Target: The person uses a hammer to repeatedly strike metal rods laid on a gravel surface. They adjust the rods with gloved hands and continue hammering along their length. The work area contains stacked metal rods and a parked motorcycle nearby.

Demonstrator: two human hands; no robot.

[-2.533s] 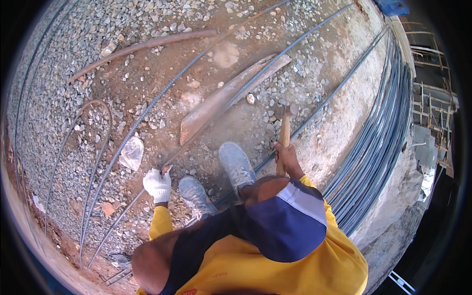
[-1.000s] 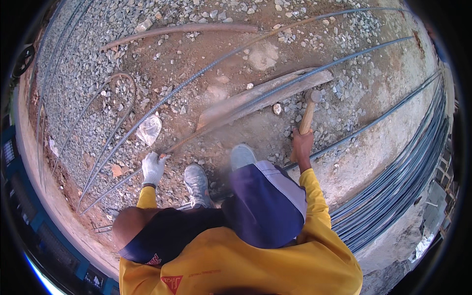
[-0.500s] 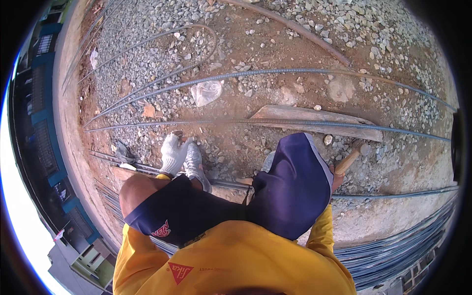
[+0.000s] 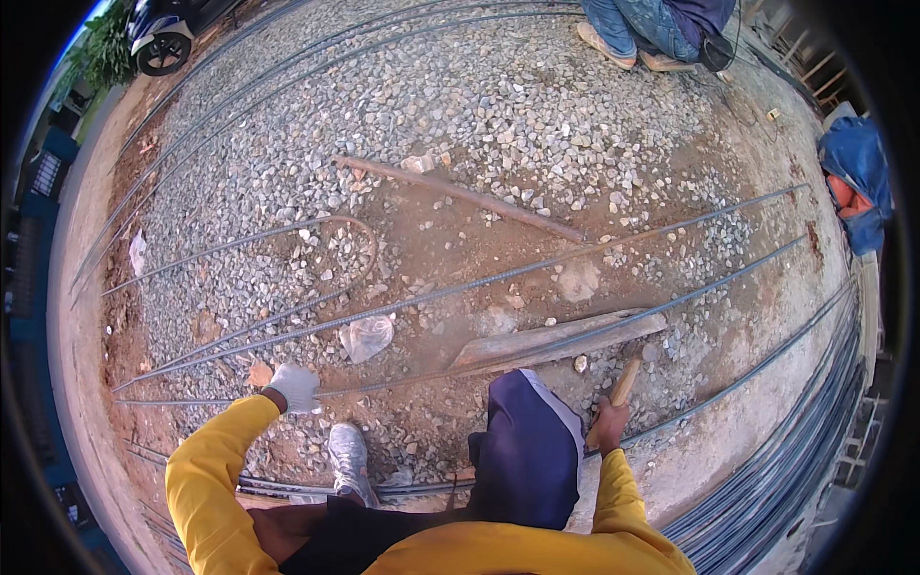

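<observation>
My left hand (image 4: 295,387), in a whitish knit glove, reaches forward and closes over a long ribbed steel bar (image 4: 383,386); its fingertips are mostly hidden. That bar runs across the ground from far left to right and passes over a weathered wooden plank (image 4: 537,342). My bare right hand (image 4: 609,425) is wrapped round the wooden handle of a hammer (image 4: 625,379), beside my right knee. The hammer's head points away from me, just short of the bar. A second ribbed bar (image 4: 460,287) lies beyond, meeting the first one at the left.
A rusty pipe (image 4: 470,196) and a clear plastic bag (image 4: 366,337) lie on gravel and soil. Bundled steel bars (image 4: 767,460) stretch along the right. Another person (image 4: 642,34) crouches at the far right, near a blue tarp bundle (image 4: 853,177). A motorbike wheel (image 4: 163,54) shows far left.
My left hand has moved from beside my shoe forward and left onto the bar. The right hand keeps the hammer. The view has tilted up, bringing in the crouching person and the motorbike.
</observation>
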